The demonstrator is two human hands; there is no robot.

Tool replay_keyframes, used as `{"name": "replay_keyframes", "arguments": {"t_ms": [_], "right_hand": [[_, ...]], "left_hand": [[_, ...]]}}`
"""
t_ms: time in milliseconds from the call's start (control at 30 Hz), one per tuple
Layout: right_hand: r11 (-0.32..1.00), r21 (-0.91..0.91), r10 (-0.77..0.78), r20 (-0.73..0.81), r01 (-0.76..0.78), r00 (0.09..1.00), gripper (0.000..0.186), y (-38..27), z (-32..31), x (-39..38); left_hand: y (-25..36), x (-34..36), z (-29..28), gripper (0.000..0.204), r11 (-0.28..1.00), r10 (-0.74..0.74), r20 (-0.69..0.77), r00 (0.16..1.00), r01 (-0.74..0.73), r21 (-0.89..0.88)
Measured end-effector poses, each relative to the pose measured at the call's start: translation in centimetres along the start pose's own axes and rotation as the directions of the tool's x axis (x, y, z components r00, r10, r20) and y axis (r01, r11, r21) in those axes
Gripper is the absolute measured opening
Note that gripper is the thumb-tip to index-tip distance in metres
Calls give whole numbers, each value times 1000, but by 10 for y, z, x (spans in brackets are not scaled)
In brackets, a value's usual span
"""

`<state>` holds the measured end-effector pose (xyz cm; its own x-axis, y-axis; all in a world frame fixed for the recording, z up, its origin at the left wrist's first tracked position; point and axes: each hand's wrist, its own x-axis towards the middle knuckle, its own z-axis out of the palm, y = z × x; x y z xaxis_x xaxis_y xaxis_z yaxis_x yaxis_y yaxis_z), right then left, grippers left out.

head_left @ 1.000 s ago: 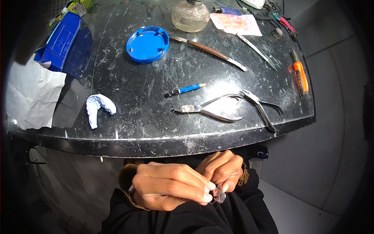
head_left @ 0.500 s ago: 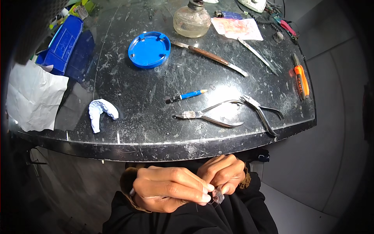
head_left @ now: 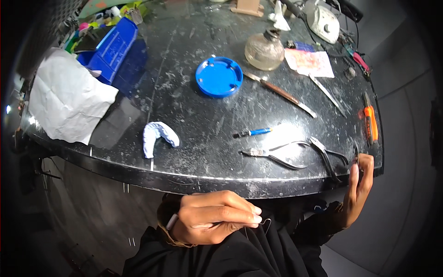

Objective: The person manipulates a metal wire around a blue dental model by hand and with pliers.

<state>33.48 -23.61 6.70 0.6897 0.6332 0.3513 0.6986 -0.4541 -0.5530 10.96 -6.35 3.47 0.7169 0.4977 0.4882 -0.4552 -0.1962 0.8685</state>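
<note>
My left hand (head_left: 217, 217), low in the middle, pinches a thin bent wire (head_left: 266, 221) above my dark clothing. My right hand (head_left: 358, 184) is raised at the desk's right front edge, fingers closed on a slim dark item (head_left: 356, 152) too blurred to name. Just left of it lie two metal pliers (head_left: 272, 152) (head_left: 318, 147), with a blue pencil (head_left: 258, 132) behind them. An orange-handled tool (head_left: 371, 122) lies beyond my right hand. A white dental cast (head_left: 157, 131) sits to the left on the dark desk (head_left: 203, 120).
Behind are a round blue lid (head_left: 219, 76), wooden-handled spatula (head_left: 281, 93), metal blade (head_left: 327, 95), glass burner bottle (head_left: 264, 51), stained paper (head_left: 309, 62) and white device (head_left: 323, 25). At left are blue bins (head_left: 113, 48) and crumpled paper (head_left: 64, 97).
My right hand has left my left hand and moved up and right to the desk edge. The clear object between my fingers is no longer visible. The view has shifted, moving the desk items rightward.
</note>
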Motion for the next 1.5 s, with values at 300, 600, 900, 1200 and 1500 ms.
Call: {"name": "replay_keyframes", "arguments": {"t_ms": [300, 600, 900, 1200, 1500], "right_hand": [[652, -14, -749, -168, 758, 641, 25, -8, 32, 1], [439, 513, -776, -197, 738, 599, 27, -61, 80, -27], [367, 617, -629, -386, 696, 675, 25, -64, 94, -24], [385, 706, -642, -257, 594, 722, 31, -67, 92, -31], [240, 924, -718, -37, 298, 695, 35, -77, 85, -26]], "left_hand": [[2, 4, 3, 11, 977, -158, -107, 982, 171, 128], [9, -8, -4, 7, 960, -234, -223, 946, 260, 98], [30, 12, -83, 26, 687, 178, -657, 733, 385, 616], [14, 3, -118, 29, 451, -166, -380, 910, 413, 791], [32, 8, -63, 21, 817, -513, -272, 814, 560, 134]]}}
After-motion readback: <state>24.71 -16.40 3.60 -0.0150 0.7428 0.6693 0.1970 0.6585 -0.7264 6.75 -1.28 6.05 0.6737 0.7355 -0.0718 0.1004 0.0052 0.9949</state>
